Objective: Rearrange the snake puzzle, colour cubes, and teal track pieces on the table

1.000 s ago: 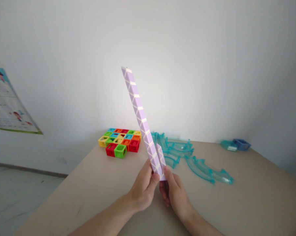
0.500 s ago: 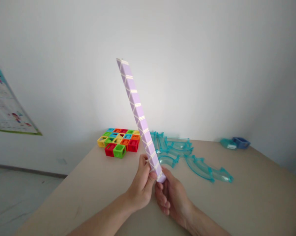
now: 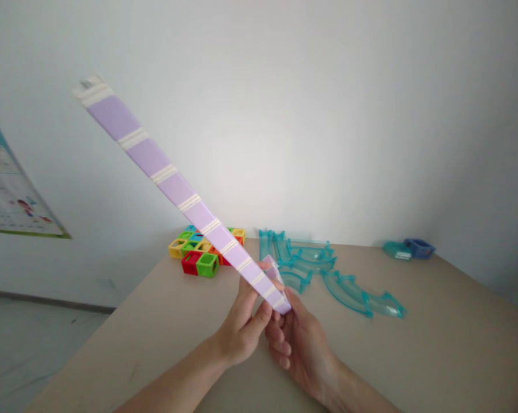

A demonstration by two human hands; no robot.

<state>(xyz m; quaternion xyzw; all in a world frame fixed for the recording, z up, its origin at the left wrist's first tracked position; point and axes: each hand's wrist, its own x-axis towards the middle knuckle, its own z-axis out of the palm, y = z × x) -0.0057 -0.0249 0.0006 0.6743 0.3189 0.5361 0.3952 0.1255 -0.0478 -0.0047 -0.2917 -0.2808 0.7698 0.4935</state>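
One lavender-and-white stick (image 3: 201, 215) slants up and left above the tabletop (image 3: 155, 310); I see the left hand (image 3: 240, 334) pinching it near its lower end, on the long run's side; the right hand (image 3: 305, 350) holds the right tip.

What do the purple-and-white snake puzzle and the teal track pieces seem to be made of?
Snake puzzle: probably hard plastic, satin; its segments look flat and crisp-edged. Track pieces: likely glossy plastic, see-through with bright highlights.
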